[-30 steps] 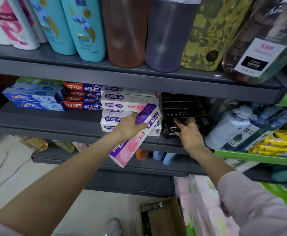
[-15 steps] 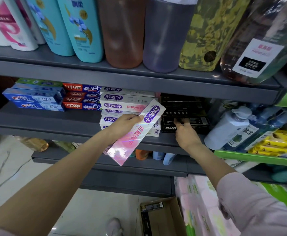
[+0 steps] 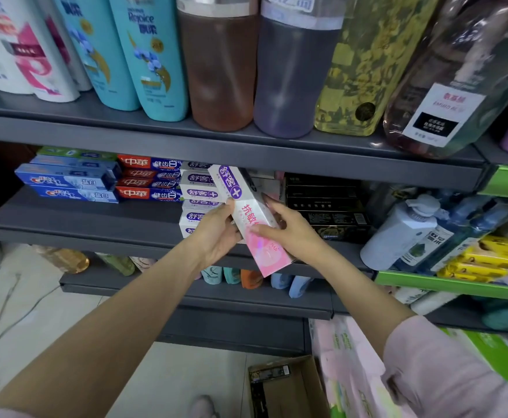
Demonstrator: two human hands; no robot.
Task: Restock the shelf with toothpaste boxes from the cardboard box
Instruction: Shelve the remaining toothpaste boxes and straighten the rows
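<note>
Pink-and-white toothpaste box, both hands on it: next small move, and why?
Probably level the toothpaste box and slide it onto the matching white stack. The left hand and right hand hold it tilted just in front of that stack, the shelf gap above looks free, and the black boxes sit right.

A grey metal shelf (image 3: 75, 218) carries stacked toothpaste boxes: blue ones (image 3: 68, 184) at the far left, red-and-blue ones (image 3: 148, 179) beside them, then a white-and-purple stack (image 3: 198, 203), then black boxes (image 3: 325, 203) further right. The grey shelf above (image 3: 156, 137) holds tall bottles in a row: white-and-pink (image 3: 20, 52) at left, teal ones (image 3: 144, 55), a brown one (image 3: 219, 70), a grey-purple one (image 3: 289, 76) and a yellow one (image 3: 367, 64). A green-edged shelf (image 3: 445, 285) at right bears a white pump bottle (image 3: 397, 233) and yellow packs (image 3: 482, 260). On the tiled floor (image 3: 29, 300) near the viewer stands an open cardboard box (image 3: 295, 390).
</note>
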